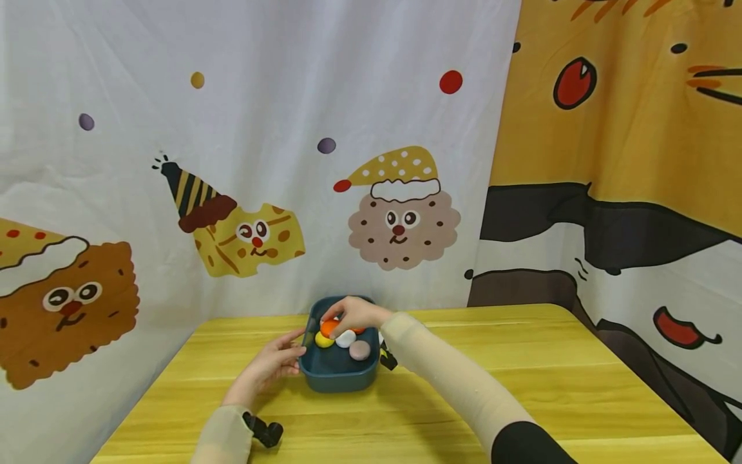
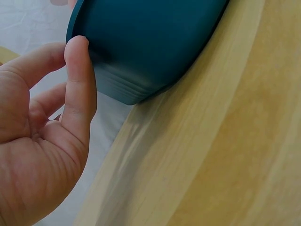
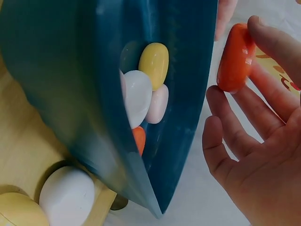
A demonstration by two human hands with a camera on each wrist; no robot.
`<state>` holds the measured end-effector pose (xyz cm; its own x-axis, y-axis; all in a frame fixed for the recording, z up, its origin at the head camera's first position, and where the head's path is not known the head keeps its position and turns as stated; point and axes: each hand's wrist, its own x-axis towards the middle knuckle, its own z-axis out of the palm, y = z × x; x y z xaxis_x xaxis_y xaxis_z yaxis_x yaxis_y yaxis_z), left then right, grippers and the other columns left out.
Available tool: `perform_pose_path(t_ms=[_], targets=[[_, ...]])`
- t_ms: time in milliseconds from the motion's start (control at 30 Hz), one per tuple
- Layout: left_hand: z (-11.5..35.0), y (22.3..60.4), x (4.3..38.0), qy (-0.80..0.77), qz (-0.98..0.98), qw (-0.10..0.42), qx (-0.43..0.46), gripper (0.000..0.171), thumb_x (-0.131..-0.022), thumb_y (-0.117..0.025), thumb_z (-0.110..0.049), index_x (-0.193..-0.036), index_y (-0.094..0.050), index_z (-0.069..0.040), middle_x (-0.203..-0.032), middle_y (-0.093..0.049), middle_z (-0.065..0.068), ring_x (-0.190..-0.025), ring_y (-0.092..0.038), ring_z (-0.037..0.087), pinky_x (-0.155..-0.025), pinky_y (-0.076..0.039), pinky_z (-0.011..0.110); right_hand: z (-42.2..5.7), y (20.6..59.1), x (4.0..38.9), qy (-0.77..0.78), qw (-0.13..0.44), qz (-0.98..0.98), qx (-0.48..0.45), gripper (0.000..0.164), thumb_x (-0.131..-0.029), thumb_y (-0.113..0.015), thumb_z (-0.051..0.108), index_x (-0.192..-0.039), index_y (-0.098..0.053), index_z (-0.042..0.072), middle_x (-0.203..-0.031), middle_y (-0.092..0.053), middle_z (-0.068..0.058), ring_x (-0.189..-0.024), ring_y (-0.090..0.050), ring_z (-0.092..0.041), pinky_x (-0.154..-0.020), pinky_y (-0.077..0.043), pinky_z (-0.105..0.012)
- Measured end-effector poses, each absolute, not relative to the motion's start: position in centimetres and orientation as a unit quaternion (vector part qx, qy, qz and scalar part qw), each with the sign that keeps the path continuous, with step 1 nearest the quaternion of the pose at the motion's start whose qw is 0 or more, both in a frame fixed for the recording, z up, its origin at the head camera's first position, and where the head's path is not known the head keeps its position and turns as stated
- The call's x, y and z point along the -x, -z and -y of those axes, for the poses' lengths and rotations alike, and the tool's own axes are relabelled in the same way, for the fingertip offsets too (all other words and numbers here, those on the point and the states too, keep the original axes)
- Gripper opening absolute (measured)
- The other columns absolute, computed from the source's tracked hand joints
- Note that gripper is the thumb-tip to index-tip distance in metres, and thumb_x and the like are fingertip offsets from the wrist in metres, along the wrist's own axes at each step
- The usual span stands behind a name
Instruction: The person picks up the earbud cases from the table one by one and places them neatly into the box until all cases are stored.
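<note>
A dark teal plastic box [image 1: 339,381] stands on the table. My left hand [image 1: 271,362] grips its left side; in the left wrist view the thumb [image 2: 77,70] is against the rim. Over the box, my right hand [image 1: 361,312] pinches a glossy orange pebble [image 3: 236,59] between thumb and fingertips, above the rim in the right wrist view. Inside the box lie a yellow pebble [image 3: 154,66], a white pebble [image 3: 138,99], a pale pink pebble [image 3: 158,104] and another orange pebble [image 3: 139,140], partly hidden by the wall.
Outside the box, a white rounded pebble [image 3: 67,197] and a yellow one [image 3: 21,210] lie on the wood-grain table [image 1: 522,380]. A white cartoon-printed curtain [image 1: 278,96] hangs behind the table's far edge. An orange, black and white printed cloth [image 1: 626,142] hangs to the right.
</note>
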<state>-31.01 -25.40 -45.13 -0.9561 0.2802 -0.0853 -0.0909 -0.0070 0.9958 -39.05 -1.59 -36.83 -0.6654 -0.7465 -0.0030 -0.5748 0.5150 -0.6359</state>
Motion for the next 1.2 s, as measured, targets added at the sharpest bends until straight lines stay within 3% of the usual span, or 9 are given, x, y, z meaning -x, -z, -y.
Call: perform_pose_path(t_ms=[200,433,767,900,1200], targets=[[25.4,45.2,31.2,-0.710,-0.688,0.132,-0.074,0.068,-0.097,-0.059,-0.012,-0.154,-0.022,-0.004,-0.108,-0.048,0.014,-0.062,-0.056,0.009,-0.063,-0.056,0.024,1.3,37.0,38.9,0.316,0.148,-0.855,0.384,0.038,-0.082,-0.078,0.021,-0.120,-0.070,0.018,-0.119,-0.066,0.003,-0.088,-0.064,-0.005,-0.081,-0.052,-0.025],[25.3,45.3,31.3,-0.708,-0.689,0.137,-0.073,0.068,-0.098,-0.058,-0.012,-0.154,-0.021,-0.005,-0.102,-0.052,0.012,-0.062,-0.057,0.009,-0.063,-0.056,0.024,0.7,37.2,38.9,0.313,0.142,-0.858,0.382,0.038,-0.085,-0.076,0.023,-0.122,-0.069,0.018,-0.124,-0.064,-0.002,-0.112,-0.058,-0.019,-0.089,-0.049,-0.027],[25.2,45.3,31.4,-0.714,-0.681,0.139,-0.078,0.070,-0.097,-0.059,-0.010,-0.154,-0.020,-0.004,-0.103,-0.051,0.010,-0.061,-0.057,0.009,-0.061,-0.056,0.023,-1.3,37.2,39.6,0.342,0.143,-0.852,0.369,0.034,-0.087,-0.074,0.023,-0.120,-0.069,0.016,-0.120,-0.065,-0.004,-0.109,-0.059,-0.020,-0.085,-0.053,-0.033],[25.3,45.3,31.4,-0.713,-0.683,0.138,-0.077,0.071,-0.096,-0.060,-0.011,-0.154,-0.019,-0.003,-0.103,-0.051,0.011,-0.061,-0.057,0.008,-0.061,-0.055,0.022,-2.5,37.1,39.8,0.343,0.136,-0.854,0.366,0.034,-0.088,-0.072,0.025,-0.121,-0.069,0.016,-0.119,-0.065,0.000,-0.111,-0.058,-0.020,-0.089,-0.049,-0.029],[25.6,45.0,31.3,-0.706,-0.690,0.138,-0.079,0.071,-0.096,-0.060,-0.010,-0.154,-0.020,-0.001,-0.103,-0.050,0.012,-0.062,-0.056,0.009,-0.062,-0.055,0.022,-5.8,37.1,40.5,0.362,0.103,-0.858,0.349,0.034,-0.088,-0.072,0.023,-0.121,-0.068,0.013,-0.118,-0.066,0.000,-0.112,-0.058,-0.021,-0.094,-0.048,-0.036]])
